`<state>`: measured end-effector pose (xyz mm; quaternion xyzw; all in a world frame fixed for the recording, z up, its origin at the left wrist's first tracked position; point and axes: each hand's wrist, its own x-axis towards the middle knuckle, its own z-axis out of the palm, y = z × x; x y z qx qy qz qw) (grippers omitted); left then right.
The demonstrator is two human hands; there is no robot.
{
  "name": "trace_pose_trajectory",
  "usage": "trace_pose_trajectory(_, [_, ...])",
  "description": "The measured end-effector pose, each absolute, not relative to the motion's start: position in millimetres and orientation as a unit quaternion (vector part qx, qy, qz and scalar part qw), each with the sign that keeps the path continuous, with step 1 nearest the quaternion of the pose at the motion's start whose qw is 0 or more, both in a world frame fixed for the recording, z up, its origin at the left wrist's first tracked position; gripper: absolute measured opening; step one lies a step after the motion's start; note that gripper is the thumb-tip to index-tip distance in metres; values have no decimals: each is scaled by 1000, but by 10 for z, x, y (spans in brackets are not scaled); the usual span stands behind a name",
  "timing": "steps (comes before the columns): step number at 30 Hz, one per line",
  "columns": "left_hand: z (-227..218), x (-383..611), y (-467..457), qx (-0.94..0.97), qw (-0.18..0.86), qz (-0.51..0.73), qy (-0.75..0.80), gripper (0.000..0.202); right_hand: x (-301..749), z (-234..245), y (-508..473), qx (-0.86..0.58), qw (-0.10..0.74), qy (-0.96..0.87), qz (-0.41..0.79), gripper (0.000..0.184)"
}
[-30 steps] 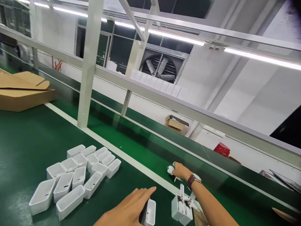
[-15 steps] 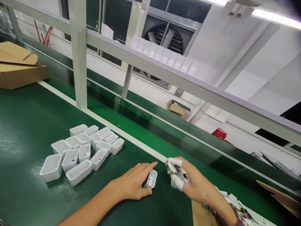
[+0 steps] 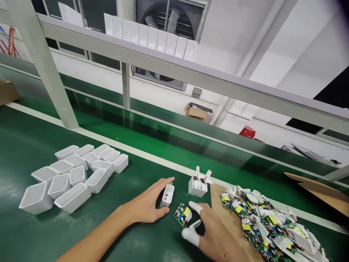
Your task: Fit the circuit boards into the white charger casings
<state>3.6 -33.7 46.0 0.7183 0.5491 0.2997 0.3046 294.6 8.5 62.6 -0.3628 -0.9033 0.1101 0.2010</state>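
Note:
My left hand (image 3: 148, 203) rests on the green table and holds a small white plastic shell (image 3: 167, 195) upright between thumb and fingers. My right hand (image 3: 215, 234), with white finger cots on thumb and forefinger, pinches a small green circuit board (image 3: 183, 214) with a yellow part, just right of the shell. Two filled white shells (image 3: 198, 183) with plug parts sticking up stand a little farther back.
Several empty white shells (image 3: 73, 173) lie grouped at the left. A heap of circuit boards (image 3: 269, 222) lies on a brown cardboard sheet (image 3: 218, 196) at the right. A grey post (image 3: 46, 72) and rail (image 3: 191, 78) cross behind the conveyor belt (image 3: 163, 134).
My right hand has come down from the filled shells and now holds a circuit board beside the white shell. The view has dropped and swung right, showing the heap of boards.

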Motion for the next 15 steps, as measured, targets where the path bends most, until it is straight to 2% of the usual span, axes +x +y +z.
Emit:
trace_pose_trajectory(3, [400,89,-319,729,296,313,532,95,2936,449,16,-315,205,-923,84,53])
trace_pose_trajectory(7, [426,166,-252,713,256,308,576,90,2962,252,50,-299,275,-909,94,68])
trace_pose_trajectory(9, [478,186,-215,695,224,287,620,91,2975,245,69,-294,304,-902,86,70])
trace_pose_trajectory(12, [551,162,-198,685,205,261,649,104,2967,349,79,-300,331,-892,74,66])
trace_pose_trajectory(15, [573,76,-245,689,238,272,628,121,2952,494,82,-320,336,-884,59,58])
